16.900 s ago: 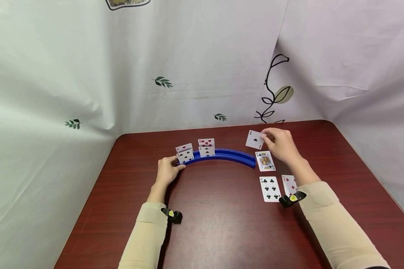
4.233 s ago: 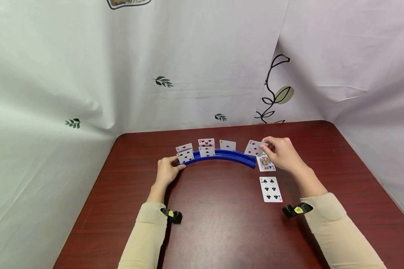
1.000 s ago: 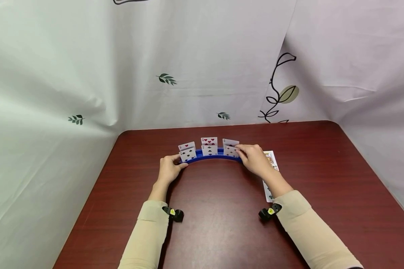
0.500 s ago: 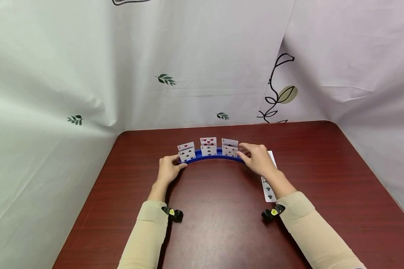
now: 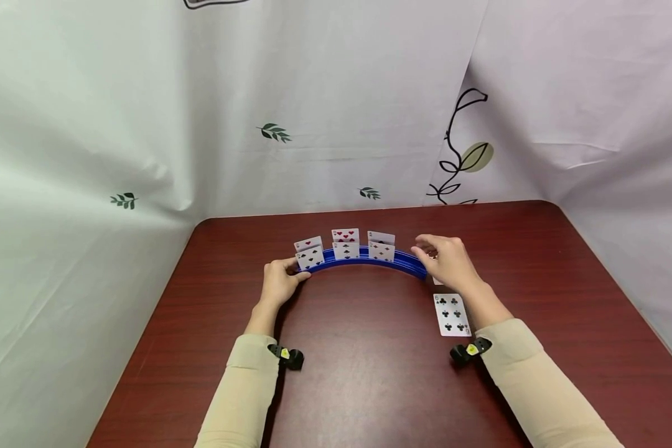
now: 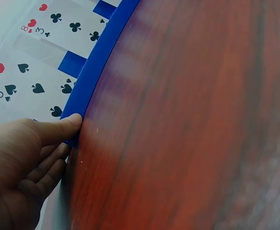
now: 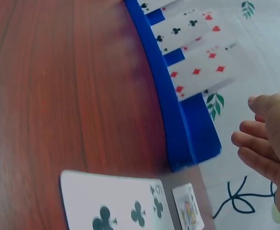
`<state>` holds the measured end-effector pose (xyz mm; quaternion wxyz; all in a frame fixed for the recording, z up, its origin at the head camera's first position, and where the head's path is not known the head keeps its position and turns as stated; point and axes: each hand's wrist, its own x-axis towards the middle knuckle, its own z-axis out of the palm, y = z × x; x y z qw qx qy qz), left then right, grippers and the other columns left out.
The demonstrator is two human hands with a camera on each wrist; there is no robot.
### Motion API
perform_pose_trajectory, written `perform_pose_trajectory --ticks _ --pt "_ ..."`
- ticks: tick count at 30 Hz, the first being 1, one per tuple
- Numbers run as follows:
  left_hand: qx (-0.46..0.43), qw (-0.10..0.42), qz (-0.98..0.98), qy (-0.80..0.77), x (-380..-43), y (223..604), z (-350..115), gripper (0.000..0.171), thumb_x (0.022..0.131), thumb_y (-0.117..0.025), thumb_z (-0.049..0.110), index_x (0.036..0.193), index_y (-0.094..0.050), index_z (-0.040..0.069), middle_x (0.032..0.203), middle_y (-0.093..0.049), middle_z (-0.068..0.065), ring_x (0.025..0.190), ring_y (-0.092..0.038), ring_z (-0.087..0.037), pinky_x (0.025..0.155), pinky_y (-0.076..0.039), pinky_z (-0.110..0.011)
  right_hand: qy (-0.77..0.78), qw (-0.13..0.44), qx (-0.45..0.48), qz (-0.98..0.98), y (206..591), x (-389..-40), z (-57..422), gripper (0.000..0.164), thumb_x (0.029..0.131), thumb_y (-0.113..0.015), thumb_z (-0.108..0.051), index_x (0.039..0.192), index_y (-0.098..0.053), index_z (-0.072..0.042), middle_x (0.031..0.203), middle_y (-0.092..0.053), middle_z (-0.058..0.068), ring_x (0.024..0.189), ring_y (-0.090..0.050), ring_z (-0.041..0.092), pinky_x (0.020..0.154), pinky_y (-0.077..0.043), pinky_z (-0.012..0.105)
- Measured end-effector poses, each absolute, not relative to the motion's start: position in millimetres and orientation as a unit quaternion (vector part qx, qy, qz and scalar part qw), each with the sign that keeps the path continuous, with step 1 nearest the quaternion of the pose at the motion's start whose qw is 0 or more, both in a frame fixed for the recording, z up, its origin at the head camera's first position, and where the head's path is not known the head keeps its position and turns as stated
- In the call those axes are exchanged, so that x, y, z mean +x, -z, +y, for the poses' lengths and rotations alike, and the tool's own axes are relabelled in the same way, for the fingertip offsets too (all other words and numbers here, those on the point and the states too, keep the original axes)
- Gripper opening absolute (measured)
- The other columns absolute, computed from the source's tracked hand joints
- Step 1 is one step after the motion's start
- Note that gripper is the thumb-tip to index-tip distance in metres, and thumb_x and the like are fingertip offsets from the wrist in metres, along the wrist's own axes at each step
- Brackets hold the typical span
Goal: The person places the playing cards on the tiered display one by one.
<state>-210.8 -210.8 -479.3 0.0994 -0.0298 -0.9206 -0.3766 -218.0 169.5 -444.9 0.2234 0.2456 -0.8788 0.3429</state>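
Observation:
A blue curved card holder (image 5: 407, 264) stands on the table, bearing playing cards in two rows. My left hand (image 5: 279, 285) pinches its left end, thumb at the front. From the left, the front row has a five of spades (image 5: 310, 257), a three of clubs (image 5: 346, 251) and a five of diamonds (image 5: 381, 251). Behind them rise a heart card (image 5: 308, 243), an eight of hearts (image 5: 345, 234) and an ace (image 5: 381, 237). Just past the holder's right end, my right hand (image 5: 449, 262) hovers with loose fingers, holding nothing. Beneath it lies a king (image 7: 190, 207), mostly hidden in the head view.
A six of clubs (image 5: 452, 315) lies face up on the reddish-brown table (image 5: 364, 367), nearer than the king. White cloth (image 5: 336, 149) with leaf prints hangs behind the table and along both sides.
Over the last seconds the five of diamonds went into the front row before the ace. My right hand has since let go of it and moved right, above the king. My left hand stays put.

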Motion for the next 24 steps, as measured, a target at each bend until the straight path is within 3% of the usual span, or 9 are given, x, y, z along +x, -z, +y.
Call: perform_pose_trajectory --ticks 10,24 --pt "-0.031 0.102 -0.921 0.375 -211 481 -211 0.034 0.081 -0.086 0.011 0.113 -0.077 0.003 0.101 -0.077 -0.014 0.099 -0.071 -0.029 0.088 -0.056 -0.046 -0.330 0.181 0.223 -0.899 442 -219 190 0.024 0.091 -0.076 -0.010 0.110 -0.072 0.004 0.095 -0.076 0.016 0.080 -0.073 0.028 0.071 -0.060 0.046" --pt "-0.026 0.100 -0.922 0.372 -212 480 -211 0.035 0.082 -0.086 0.013 0.114 -0.077 0.003 0.101 -0.076 -0.014 0.102 -0.069 -0.031 0.090 -0.054 -0.046 -0.270 0.080 0.201 -0.938 449 -222 224 0.044 0.092 -0.074 -0.018 0.127 -0.064 0.007 0.120 -0.068 0.024 0.108 -0.064 0.039 0.092 -0.050 0.057"
